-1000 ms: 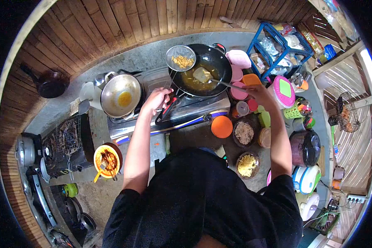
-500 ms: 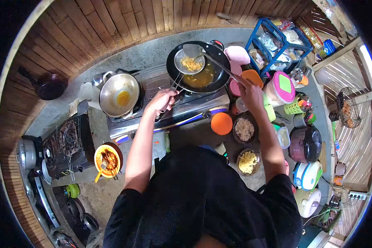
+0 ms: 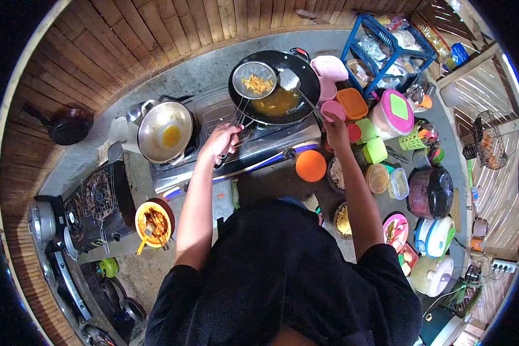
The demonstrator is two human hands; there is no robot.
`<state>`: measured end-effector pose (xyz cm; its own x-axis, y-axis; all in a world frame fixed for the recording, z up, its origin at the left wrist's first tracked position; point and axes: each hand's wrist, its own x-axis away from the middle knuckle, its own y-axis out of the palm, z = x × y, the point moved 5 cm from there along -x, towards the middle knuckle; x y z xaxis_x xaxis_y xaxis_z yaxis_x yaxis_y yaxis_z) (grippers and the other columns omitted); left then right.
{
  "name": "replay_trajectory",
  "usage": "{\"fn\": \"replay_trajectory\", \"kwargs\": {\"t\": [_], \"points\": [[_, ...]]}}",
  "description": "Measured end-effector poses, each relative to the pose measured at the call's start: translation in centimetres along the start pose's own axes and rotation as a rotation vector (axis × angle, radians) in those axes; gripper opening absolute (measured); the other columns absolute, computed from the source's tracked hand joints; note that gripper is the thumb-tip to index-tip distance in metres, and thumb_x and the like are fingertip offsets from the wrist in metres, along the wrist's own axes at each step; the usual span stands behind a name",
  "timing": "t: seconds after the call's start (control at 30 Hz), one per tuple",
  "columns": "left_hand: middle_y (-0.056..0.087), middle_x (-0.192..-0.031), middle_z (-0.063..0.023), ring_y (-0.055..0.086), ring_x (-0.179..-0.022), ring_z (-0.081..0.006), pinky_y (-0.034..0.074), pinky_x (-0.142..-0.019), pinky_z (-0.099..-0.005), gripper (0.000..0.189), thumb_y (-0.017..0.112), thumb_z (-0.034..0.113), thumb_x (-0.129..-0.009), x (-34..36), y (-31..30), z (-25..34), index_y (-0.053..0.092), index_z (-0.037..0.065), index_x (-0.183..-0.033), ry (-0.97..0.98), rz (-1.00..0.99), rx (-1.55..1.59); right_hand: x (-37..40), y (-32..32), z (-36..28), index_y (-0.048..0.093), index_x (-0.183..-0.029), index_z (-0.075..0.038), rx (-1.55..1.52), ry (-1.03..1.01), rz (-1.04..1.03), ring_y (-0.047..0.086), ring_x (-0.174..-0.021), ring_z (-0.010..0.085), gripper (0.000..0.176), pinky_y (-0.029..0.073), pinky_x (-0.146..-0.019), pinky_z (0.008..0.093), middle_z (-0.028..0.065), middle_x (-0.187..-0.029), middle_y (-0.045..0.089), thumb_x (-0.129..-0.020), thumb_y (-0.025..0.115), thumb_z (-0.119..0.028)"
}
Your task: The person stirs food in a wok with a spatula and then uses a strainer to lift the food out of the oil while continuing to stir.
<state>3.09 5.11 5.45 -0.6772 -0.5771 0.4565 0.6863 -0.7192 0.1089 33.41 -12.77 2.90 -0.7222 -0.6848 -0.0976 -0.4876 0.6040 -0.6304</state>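
My left hand is closed round the handle of a wire strainer. Golden fried bits lie in the strainer's mesh, over the left side of a black wok. Brownish oil with a few pieces floating in it fills the wok's bottom. In my right hand is the long handle of a metal spatula. The spatula's blade is inside the wok, just right of the strainer and apart from the fried bits.
A second pan with yellow liquid sits on the left of the stove. Left of me stands an orange bowl of red sauce. Plastic containers, a blue rack and a dark pot crowd the right side.
The spatula has come out of the strainer and moved right, down into the wok. My right hand has shifted left and lower. The strainer has moved slightly left.
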Motion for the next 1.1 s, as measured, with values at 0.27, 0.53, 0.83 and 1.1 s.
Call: {"fn": "replay_trajectory", "kwargs": {"t": [0.27,0.53,0.83,1.1], "points": [[0.042,-0.056,0.0025,0.037,-0.043,-0.0082,0.037,-0.043,-0.0248,0.02,0.05,0.019,-0.091,0.3,-0.4,0.3,0.055,0.003,-0.102,0.015,0.022,0.012,0.9,1.5,-0.7,0.053,-0.122,-0.003,-0.414,0.188,-0.213,0.057,-0.062,0.0127,0.037,0.045,-0.055,0.0256,0.0059,-0.081,0.063,-0.088,0.06,-0.015],[0.043,-0.056,0.0022,0.038,-0.042,-0.0083,0.036,-0.043,-0.0247,0.02,0.05,0.017,-0.09,0.6,-0.7,0.0,0.055,0.003,-0.104,0.018,0.023,0.067,4.3,1.8,-0.4,0.049,-0.128,-0.01,-0.944,0.431,-0.016,0.053,-0.054,0.0104,0.04,0.04,-0.044,0.0251,0.0042,-0.082,0.062,-0.093,0.051,-0.029],[0.043,-0.058,0.0026,0.038,-0.044,-0.0078,0.035,-0.043,-0.0245,0.018,0.051,0.017,-0.09,0.0,-0.7,-0.4,0.056,0.003,-0.101,-0.012,0.022,0.065,8.4,10.7,7.6,0.063,-0.101,-0.007,-0.134,-0.129,-0.105,0.063,-0.07,0.0232,0.026,0.049,-0.063,0.0343,0.0092,-0.083,0.064,-0.081,0.066,-0.024],[0.042,-0.057,0.003,0.037,-0.044,-0.0082,0.035,-0.043,-0.0248,0.018,0.05,0.017,-0.09,0.1,-0.6,-0.5,0.056,0.004,-0.1,-0.016,0.017,0.077,8.2,12.4,4.6,0.063,-0.09,-0.004,0.326,-0.163,-0.187,0.065,-0.082,0.0344,0.031,0.051,-0.071,0.0449,0.0169,-0.087,0.066,-0.071,0.075,-0.025]]}}
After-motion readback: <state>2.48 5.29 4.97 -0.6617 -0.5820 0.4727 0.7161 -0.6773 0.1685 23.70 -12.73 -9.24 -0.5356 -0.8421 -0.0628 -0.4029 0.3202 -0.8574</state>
